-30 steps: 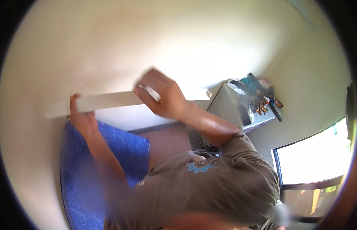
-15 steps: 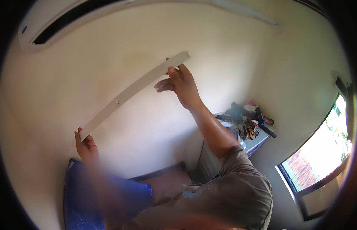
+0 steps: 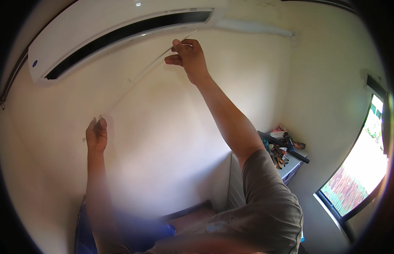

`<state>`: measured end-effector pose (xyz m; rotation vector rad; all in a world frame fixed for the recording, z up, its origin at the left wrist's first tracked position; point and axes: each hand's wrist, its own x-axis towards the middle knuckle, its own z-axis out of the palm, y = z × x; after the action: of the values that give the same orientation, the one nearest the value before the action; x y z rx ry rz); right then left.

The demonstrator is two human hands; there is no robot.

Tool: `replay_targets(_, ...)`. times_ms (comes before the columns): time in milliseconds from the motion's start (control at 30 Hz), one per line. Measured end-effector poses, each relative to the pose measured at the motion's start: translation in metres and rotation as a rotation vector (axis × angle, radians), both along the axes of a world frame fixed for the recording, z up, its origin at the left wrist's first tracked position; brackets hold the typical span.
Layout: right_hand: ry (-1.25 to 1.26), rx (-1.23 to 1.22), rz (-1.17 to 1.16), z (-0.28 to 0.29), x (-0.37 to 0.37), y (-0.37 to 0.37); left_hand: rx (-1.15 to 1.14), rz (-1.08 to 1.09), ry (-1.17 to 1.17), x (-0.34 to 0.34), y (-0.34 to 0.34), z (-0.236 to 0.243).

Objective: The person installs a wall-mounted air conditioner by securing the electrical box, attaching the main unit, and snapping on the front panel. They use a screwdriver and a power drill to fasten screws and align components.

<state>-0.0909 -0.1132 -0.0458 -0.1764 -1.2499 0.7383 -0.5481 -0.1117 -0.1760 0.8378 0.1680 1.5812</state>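
A long, thin white louver-like strip (image 3: 153,62) spans the space between my hands, seen almost edge-on. My left hand (image 3: 96,135) pinches its lower left end. Higher up, my right hand (image 3: 191,60) grips it near the upper right end between thumb and fingers, the other fingers held out. A small tab shows midway along the strip. Just above it, on the wall, is a white split air conditioner (image 3: 99,31) with a long dark outlet slot (image 3: 133,37). The strip is below this slot, its upper end close to the unit's underside.
A white covered pipe (image 3: 252,27) runs right from the air conditioner. At right, a low cabinet (image 3: 290,168) bears pliers (image 3: 281,160) and other tools, near a bright window (image 3: 353,156). Something blue, possibly a mattress (image 3: 85,228), lies below my arms.
Both hands have risen with the strip toward the air conditioner. The strip has turned from its broad face to its thin edge. The view has tilted up, showing more of the unit.
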Motion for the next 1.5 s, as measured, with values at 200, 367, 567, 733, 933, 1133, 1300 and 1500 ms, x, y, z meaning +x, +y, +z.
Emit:
replay_targets(200,-0.073,-0.073,0.179,-0.009,0.010,0.001,0.161,0.078,-0.051,0.004,-0.005,0.008)
replay_targets(367,-1.293,-0.340,-0.023,-0.037,0.050,-0.058,0.189,0.686,-0.041,-0.010,-0.047,0.062)
replay_targets(567,-0.700,0.049,-0.117,-0.031,-0.024,-0.092,0.343,0.904,0.555,0.092,-0.080,0.110)
replay_targets(733,-0.546,-0.006,-0.003,0.001,-0.067,-0.077,0.654,0.838,1.372,0.191,-0.084,0.110)
replay_targets(933,-0.328,-0.026,-0.116,0.006,-0.059,-0.048,0.404,0.863,1.671,0.182,-0.105,0.110)
replay_targets(1133,-0.046,-0.104,-0.061,0.034,-0.017,0.012,0.390,1.154,1.939,0.096,-0.124,0.060)
replay_targets(1300,0.053,-0.144,-0.007,0.059,0.009,0.037,0.401,1.283,1.717,0.047,-0.113,0.067)
replay_targets(1500,0.103,-0.149,-0.038,0.066,0.019,0.044,0.520,1.330,1.653,0.050,-0.117,0.091)
